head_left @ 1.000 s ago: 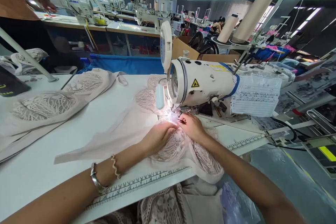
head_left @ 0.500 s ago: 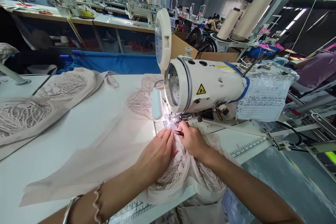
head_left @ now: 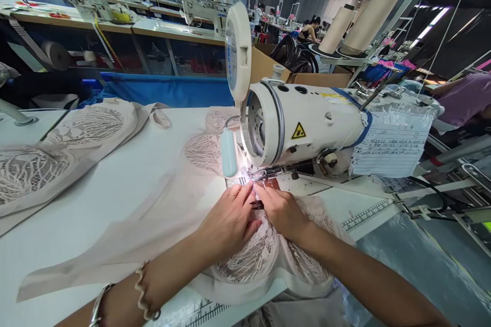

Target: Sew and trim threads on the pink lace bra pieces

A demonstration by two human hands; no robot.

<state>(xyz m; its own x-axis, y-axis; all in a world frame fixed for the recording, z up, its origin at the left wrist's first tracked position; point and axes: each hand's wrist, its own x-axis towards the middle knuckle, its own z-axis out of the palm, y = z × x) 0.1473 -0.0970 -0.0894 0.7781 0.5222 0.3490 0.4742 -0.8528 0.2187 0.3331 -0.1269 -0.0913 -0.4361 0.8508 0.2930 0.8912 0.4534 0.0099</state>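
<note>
A pale pink lace bra (head_left: 255,258) lies under the sewing machine (head_left: 310,120), gathered beneath my wrists. My left hand (head_left: 230,219) presses its edge close to the lit needle area, fingers together and a ring on one of them. My right hand (head_left: 284,212) meets it from the other side, fingertips pinching the fabric edge. A dark, pointed tool, like thread snips (head_left: 257,205), sticks out from under my right fingers; its handle is hidden. Fingertips and lamp glare cover the exact spot at the presser foot.
Another lace bra (head_left: 88,127) lies at the left of the white table (head_left: 149,153). A pale blue lamp (head_left: 229,153) hangs left of the needle. Thread cones (head_left: 337,30) stand behind the machine, and a handwritten sheet (head_left: 389,138) hangs at its right end. A ruler strip (head_left: 366,214) runs along the table's edge.
My right fingertips have moved left and straightened toward my left fingertips. The dark tool sits lower, between the hands. My left thumb is more exposed, and the view has shifted slightly.
</note>
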